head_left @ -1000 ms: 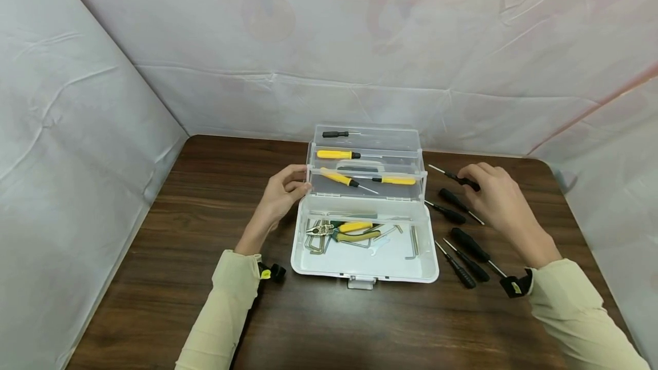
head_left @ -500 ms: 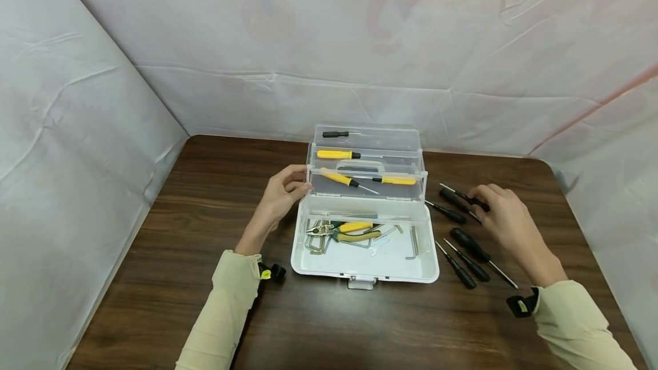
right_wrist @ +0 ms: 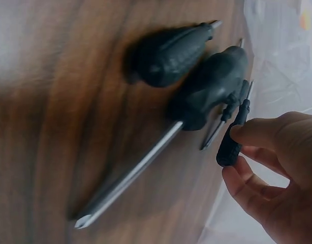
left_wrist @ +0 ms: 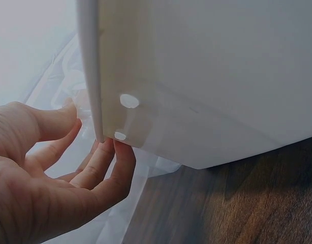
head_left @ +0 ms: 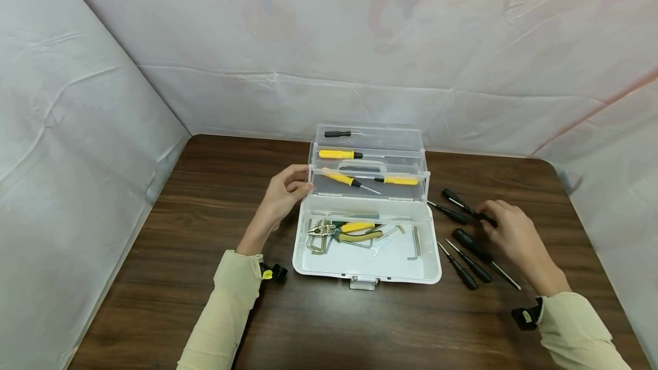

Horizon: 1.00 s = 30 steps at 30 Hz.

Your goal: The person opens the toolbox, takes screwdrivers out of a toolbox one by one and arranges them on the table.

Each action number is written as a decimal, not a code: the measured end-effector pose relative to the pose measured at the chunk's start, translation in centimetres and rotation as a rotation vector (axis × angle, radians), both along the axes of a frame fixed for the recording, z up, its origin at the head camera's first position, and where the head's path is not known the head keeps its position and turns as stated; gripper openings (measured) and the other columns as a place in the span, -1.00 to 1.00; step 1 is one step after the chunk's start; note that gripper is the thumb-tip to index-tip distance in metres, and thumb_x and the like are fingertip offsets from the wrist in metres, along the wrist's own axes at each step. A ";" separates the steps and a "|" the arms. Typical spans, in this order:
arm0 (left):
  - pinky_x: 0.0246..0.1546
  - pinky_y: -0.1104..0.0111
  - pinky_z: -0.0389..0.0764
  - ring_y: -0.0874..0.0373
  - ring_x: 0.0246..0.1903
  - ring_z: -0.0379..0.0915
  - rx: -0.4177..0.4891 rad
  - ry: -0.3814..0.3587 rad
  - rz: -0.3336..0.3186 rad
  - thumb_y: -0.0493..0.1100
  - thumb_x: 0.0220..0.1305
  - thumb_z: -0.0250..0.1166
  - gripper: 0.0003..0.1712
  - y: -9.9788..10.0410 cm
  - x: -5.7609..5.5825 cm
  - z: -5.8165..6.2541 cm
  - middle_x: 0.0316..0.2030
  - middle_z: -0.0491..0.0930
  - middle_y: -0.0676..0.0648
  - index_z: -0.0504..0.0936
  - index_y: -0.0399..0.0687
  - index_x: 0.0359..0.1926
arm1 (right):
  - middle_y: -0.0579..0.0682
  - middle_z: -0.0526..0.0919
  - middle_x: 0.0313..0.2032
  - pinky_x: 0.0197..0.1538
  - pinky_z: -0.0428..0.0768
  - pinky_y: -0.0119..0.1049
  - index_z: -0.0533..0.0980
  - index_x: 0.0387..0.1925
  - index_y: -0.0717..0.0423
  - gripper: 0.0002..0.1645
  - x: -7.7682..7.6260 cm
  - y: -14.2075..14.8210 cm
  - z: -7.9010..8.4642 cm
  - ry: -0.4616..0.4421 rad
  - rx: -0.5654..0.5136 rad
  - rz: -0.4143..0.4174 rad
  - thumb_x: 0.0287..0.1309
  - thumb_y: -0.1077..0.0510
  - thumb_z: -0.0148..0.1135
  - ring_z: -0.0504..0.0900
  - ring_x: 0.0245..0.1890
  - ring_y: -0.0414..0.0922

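At the toolbox's left side, my left hand (head_left: 280, 196) holds the edge of the raised clear lid (head_left: 367, 187); in the left wrist view its fingers curl at the white box side (left_wrist: 222, 91). My right hand (head_left: 511, 233) pinches a black-handled screwdriver (right_wrist: 231, 145) between thumb and fingers, its tip pointing away to the left. Beneath and beside it lie another black screwdriver (head_left: 450, 194) and a thick-handled one (head_left: 470, 244). The white toolbox base (head_left: 354, 264) contains yellow-handled pliers (head_left: 362, 237), several hex keys (head_left: 415, 243) and a small wrench (head_left: 380, 246).
More black screwdrivers lie right of the box, one close to its side (head_left: 452, 214) and two nearer the front (head_left: 465, 273). The lid compartments hold yellow screwdrivers (head_left: 336, 155) and a small black one (head_left: 337, 134). White sheeting (head_left: 308, 44) hangs around the brown table (head_left: 231, 187).
My right hand has moved toward the front and slightly right with the screwdriver, coming over the black screwdrivers. My left hand keeps its place at the lid.
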<state>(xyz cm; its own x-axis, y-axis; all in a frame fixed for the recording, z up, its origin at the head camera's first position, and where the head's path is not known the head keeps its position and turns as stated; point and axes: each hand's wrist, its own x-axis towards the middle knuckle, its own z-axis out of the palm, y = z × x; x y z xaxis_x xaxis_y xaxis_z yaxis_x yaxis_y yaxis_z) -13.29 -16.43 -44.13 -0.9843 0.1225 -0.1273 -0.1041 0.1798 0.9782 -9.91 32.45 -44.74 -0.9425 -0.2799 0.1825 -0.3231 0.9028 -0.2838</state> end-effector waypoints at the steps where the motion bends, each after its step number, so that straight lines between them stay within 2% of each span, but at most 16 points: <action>1: 0.13 0.20 0.68 -0.06 0.14 0.63 0.000 0.001 0.000 -0.30 0.50 0.27 -0.46 0.0 0.0 0.0 0.28 0.53 -0.25 0.47 -0.02 0.43 | 0.29 0.70 -0.18 -0.34 0.56 0.13 0.63 -0.10 0.26 -0.68 0.1 0.1 -0.1 -0.007 -0.001 -0.002 0.08 0.45 0.44 0.66 -0.30 0.21; 5: 0.17 0.12 0.67 -0.07 0.14 0.63 0.000 0.000 0.004 -0.30 0.49 0.27 -0.46 0.0 0.0 0.1 0.28 0.54 -0.26 0.47 -0.03 0.43 | 0.28 0.70 -0.18 -0.32 0.59 0.14 0.63 -0.09 0.26 -0.70 0.4 0.4 -0.5 -0.040 -0.004 -0.005 0.11 0.43 0.42 0.68 -0.27 0.20; 8: 0.17 0.10 0.67 -0.05 0.13 0.64 0.001 -0.002 0.006 -0.31 0.49 0.27 -0.46 0.0 0.0 0.1 0.28 0.54 -0.25 0.47 -0.03 0.43 | 0.26 0.71 -0.18 -0.35 0.56 0.07 0.63 -0.09 0.24 -0.72 0.6 0.5 -0.8 -0.055 0.003 -0.003 0.13 0.42 0.41 0.66 -0.32 0.14; 12: 0.15 0.14 0.67 -0.02 0.12 0.64 0.005 -0.004 0.009 -0.31 0.49 0.27 -0.47 0.1 0.0 0.0 0.28 0.54 -0.25 0.48 -0.03 0.42 | 0.23 0.71 -0.20 -0.38 0.53 0.00 0.64 -0.13 0.23 -0.74 0.8 0.6 -0.9 -0.050 0.010 0.006 0.11 0.42 0.42 0.64 -0.36 0.08; 20: 0.11 0.22 0.68 0.00 0.11 0.63 0.004 0.000 0.012 -0.31 0.49 0.27 -0.47 0.2 0.1 0.0 0.27 0.53 -0.26 0.49 -0.03 0.42 | 0.28 0.70 -0.16 -0.38 0.55 0.05 0.63 -0.11 0.24 -0.72 1.0 0.3 -0.9 -0.067 0.023 -0.016 0.12 0.42 0.40 0.66 -0.32 0.15; 30: 0.04 0.32 0.67 0.03 0.10 0.63 0.004 0.007 0.010 -0.31 0.49 0.27 -0.47 0.1 0.0 -0.1 0.27 0.53 -0.26 0.48 -0.04 0.42 | 0.30 0.67 -0.15 -0.40 0.55 0.02 0.62 -0.08 0.26 -0.73 1.0 0.1 -0.9 -0.081 0.033 -0.042 0.17 0.38 0.41 0.64 -0.35 0.13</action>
